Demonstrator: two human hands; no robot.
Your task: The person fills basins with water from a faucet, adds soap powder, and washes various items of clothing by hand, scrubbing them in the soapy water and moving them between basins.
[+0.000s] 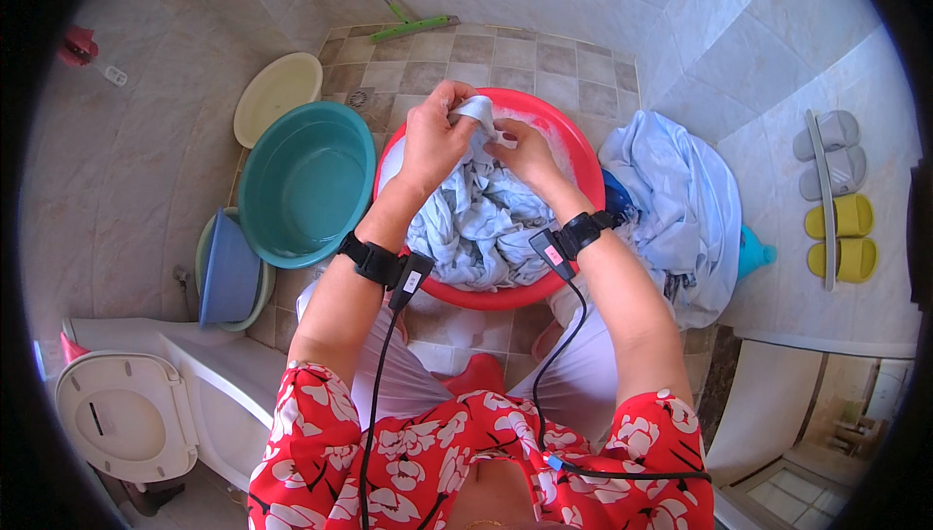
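Directly before me stands a red plastic basin (579, 166) holding wet pale blue cloth (481, 220) and white suds (550, 138). My left hand (435, 133) grips a folded edge of the cloth, raised over the far part of the basin. Close by on the right, my right hand (526, 153) has its fingers bent at the same raised piece, thumb and forefinger near its edge. Whether those fingers pinch it firmly is hard to see. The bulk of the cloth lies crumpled in the basin below both wrists.
To the left are a teal basin (310, 187) with some water, a cream basin (280, 96), a blue basin (232, 268) and a toilet (120, 413). More pale blue fabric (674, 187) is heaped at right. Slippers (842, 217) hang on the wall; a green squeegee (415, 27) stands behind.
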